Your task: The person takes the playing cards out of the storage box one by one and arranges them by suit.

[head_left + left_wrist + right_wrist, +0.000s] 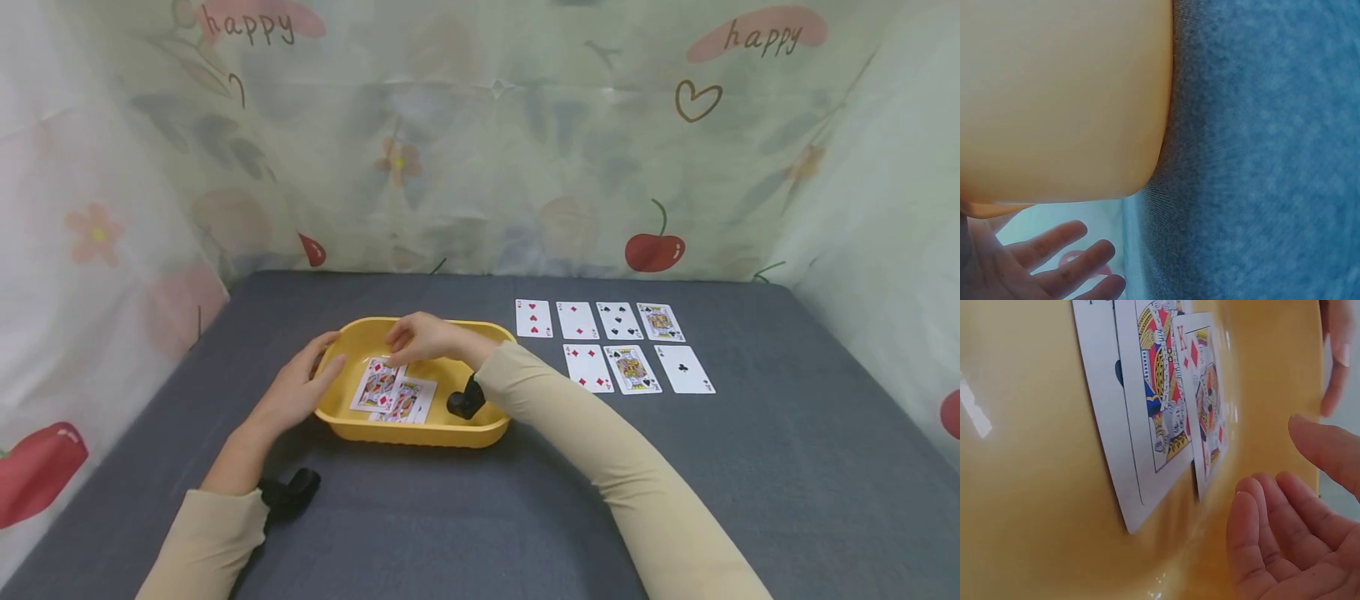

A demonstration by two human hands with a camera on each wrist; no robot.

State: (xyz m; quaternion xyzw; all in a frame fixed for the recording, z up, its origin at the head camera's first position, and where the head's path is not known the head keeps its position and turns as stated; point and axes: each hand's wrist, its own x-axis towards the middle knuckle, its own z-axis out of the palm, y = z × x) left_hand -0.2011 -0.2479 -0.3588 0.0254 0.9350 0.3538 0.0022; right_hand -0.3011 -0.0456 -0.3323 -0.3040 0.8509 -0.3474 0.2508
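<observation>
At the left end of a yellow plastic tray, my left hand holds the rim, thumb over the inner side. Three of its fingers stretch out straight and spread outside the wall in the left wrist view. My right hand hovers inside the tray above the cards, its fingers loosely bent with nothing between them. A king of diamonds lies face up on top, overlapping another face card. Under that one, a third card shows only its edge in the right wrist view.
Right of the tray, playing cards lie face up in two rows; the back row includes a three of hearts, the front row a face card and an ace of clubs. A printed curtain hangs behind the dark cloth-covered table.
</observation>
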